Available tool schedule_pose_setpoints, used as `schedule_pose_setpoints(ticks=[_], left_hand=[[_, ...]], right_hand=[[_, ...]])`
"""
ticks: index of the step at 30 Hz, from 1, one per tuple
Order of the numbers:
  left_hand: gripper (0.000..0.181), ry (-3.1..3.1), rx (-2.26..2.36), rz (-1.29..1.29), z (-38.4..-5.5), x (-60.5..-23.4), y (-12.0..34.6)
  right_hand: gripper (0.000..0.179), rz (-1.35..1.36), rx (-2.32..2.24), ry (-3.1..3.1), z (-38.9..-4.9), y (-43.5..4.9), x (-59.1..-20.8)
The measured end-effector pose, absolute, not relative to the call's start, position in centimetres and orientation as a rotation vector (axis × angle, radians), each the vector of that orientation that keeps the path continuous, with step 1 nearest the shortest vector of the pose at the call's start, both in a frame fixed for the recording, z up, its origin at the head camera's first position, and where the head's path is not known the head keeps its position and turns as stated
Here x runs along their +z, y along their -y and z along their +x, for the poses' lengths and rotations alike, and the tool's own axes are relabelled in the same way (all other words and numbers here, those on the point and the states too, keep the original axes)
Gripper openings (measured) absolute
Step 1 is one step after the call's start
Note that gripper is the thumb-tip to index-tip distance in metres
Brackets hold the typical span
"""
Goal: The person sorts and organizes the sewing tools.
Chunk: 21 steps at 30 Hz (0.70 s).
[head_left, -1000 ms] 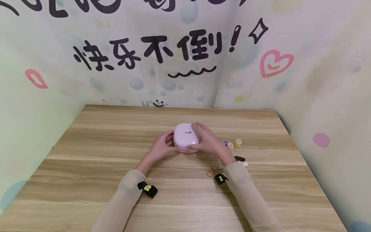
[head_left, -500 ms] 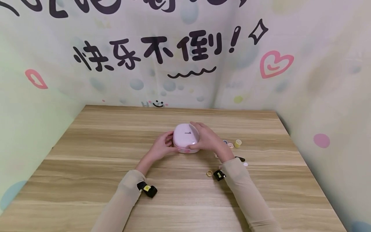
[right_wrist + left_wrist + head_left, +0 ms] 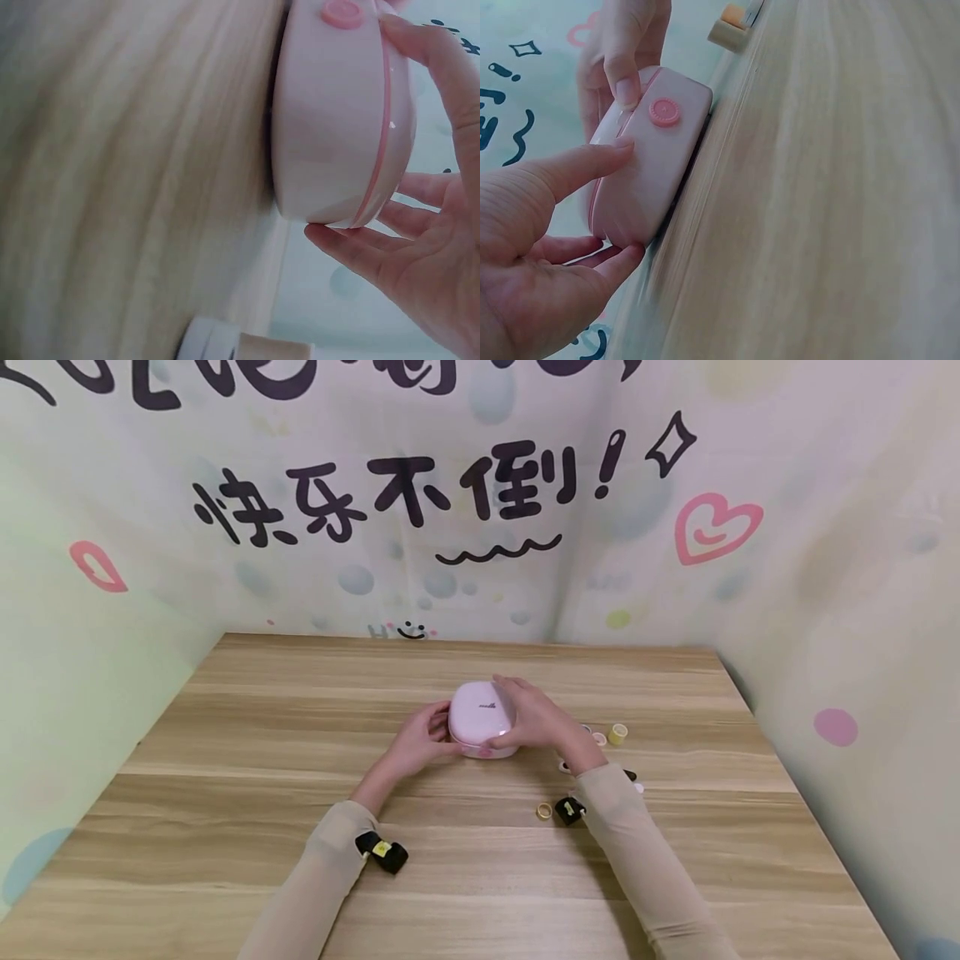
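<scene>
A pale pink lidded box (image 3: 477,714) with rounded corners rests on the table, its lid down. In the left wrist view a round pink button (image 3: 665,112) shows on its front wall. My left hand (image 3: 415,743) grips the box's left side, thumb on the front near the lid seam and fingers around the side. On the other side, my right hand (image 3: 538,720) holds the box by its right edge. Its thumb presses the front seam above the button, as the right wrist view shows, and its fingers spread along the side. The box's inside is hidden by the lid.
Right of the box lie small spools, one a yellow spool (image 3: 618,734). A gold ring-shaped item (image 3: 543,812) sits nearer the front. Close to the right forearm is a black item (image 3: 631,775), partly hidden by the sleeve. A printed curtain (image 3: 337,585) stands behind the table (image 3: 247,718).
The right wrist and forearm have shifted slightly, now covering more of the small items beside them. Both hands stay on the box, which keeps its place.
</scene>
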State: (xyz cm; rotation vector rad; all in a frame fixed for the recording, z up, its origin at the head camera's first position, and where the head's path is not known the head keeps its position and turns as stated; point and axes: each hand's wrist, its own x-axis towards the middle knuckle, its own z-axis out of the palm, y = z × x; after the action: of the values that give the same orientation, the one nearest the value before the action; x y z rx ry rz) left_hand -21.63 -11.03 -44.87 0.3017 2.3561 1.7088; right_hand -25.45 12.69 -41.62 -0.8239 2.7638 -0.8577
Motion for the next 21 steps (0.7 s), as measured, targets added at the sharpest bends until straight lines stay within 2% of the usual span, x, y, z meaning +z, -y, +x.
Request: schedule_pose_setpoints(ticks=[21], left_hand=[[0.084, -2.370, 1.722, 0.276, -21.51, -44.89, 10.80]], right_hand=[[0.104, -0.871, -0.928, -2.803, -25.41, -12.73, -41.97]])
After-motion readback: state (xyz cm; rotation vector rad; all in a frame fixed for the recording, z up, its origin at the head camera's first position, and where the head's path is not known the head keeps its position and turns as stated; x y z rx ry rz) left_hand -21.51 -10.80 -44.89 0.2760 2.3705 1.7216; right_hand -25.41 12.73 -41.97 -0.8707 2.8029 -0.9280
